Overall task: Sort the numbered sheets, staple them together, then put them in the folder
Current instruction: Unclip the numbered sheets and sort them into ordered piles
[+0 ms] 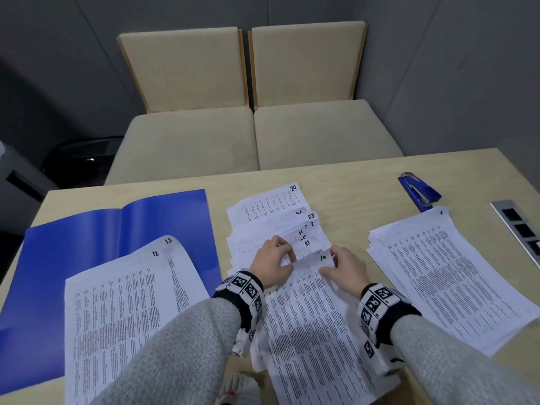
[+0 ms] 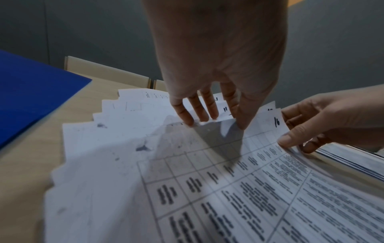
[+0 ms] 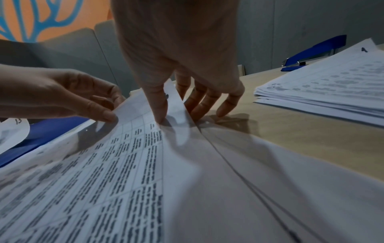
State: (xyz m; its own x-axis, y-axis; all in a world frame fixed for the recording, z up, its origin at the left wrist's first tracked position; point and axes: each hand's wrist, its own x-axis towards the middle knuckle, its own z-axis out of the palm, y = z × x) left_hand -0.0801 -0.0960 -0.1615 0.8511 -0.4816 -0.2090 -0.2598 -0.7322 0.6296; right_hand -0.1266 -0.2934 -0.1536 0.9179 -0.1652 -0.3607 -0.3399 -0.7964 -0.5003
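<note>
Fanned middle stack of white printed sheets with handwritten corner numbers (image 1: 292,276) lay at centre of the pale wooden desk (image 1: 344,182), far edges stepped so 24, 23, 21 and others showed. Top sheet numbered 16 (image 1: 314,260) had its far edge lifted and curled. Both hands worked that edge. Left hand (image 1: 273,260) pinched the sheet's left part between thumb and fingers; in the left wrist view its fingertips (image 2: 188,120) touched the paper edge. Right hand (image 1: 344,266) pinched the numbered corner, thumb on top, other fingers curled under and touching the desk in the right wrist view. Right hand (image 3: 180,74) seen from above there, thumb flat on the sheet.

Left of the middle stack: open blue plastic folder (image 1: 87,244) lying flat, with a second pile of printed sheets marked 12 and 13 (image 1: 122,311) resting on its near half, corner 13 curling up. Right of the middle stack, apart from it: third pile with sheet 1 on top (image 1: 444,273). Blue stapler (image 1: 419,191) just beyond that pile's far corner. Metal socket strip (image 1: 520,226) set into the desk's right edge. Two beige cushioned chairs (image 1: 254,112) beyond the desk. Grey knit sleeves and marker-patterned wristbands on both arms.
</note>
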